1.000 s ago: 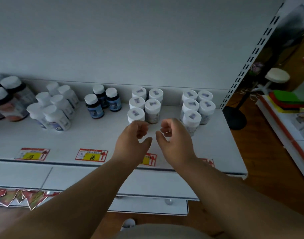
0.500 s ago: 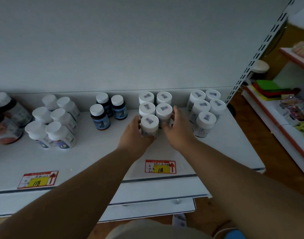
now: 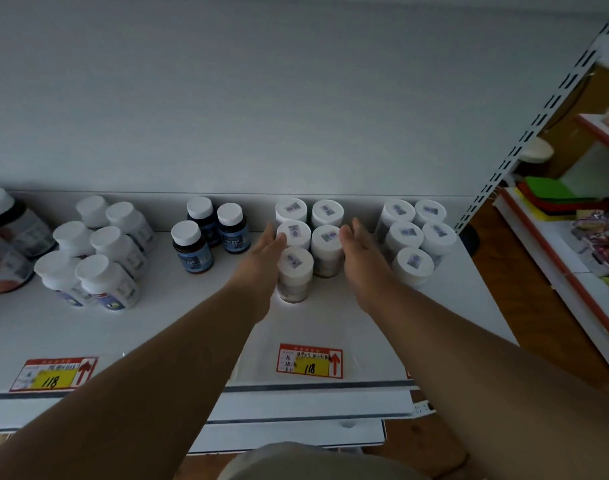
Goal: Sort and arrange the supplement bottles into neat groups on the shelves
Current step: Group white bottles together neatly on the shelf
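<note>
Both hands have opened and slid deeper along the middle cluster, fingers now straight where half a second ago they cupped its front bottle. Nearest, that front bottle stands upright between the wrists, alone in its row. Left hand lies flat against the cluster's left flank, right hand against its right; neither grips anything. The cluster lies straight ahead, its long axis running toward the back wall, which its rear pair touches. Bare shelf lies in front; the right cluster stands near, the dark bottles just left.
</note>
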The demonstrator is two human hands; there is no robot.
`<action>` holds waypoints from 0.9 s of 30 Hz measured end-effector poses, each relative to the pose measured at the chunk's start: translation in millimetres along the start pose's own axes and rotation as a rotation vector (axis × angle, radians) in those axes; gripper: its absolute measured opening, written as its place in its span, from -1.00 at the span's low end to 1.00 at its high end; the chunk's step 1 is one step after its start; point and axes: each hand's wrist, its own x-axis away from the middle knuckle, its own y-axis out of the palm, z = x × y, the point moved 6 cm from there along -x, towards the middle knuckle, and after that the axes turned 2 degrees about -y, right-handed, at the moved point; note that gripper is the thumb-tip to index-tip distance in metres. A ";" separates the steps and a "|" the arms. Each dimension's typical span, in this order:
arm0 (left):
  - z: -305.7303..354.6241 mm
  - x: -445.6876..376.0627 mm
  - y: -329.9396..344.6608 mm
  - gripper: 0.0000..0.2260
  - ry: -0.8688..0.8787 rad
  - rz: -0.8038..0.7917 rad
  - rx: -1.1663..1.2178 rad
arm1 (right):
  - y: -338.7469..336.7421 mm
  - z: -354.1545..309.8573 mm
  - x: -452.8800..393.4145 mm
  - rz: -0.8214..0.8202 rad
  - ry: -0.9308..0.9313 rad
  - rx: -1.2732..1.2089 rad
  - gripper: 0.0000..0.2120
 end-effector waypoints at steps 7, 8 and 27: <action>1.1 -12.0 6.3 -0.66 -0.059 0.025 -0.019 | 10.5 4.9 -20.0 0.001 0.001 0.052 -0.49; 1.1 -11.3 6.0 -0.66 -0.061 0.028 -0.021 | 11.2 5.1 -21.8 0.003 -0.009 0.062 -0.49; 4.3 -20.6 3.6 -0.69 -0.088 -0.005 0.061 | 7.1 15.2 7.9 0.158 -0.221 0.213 -0.71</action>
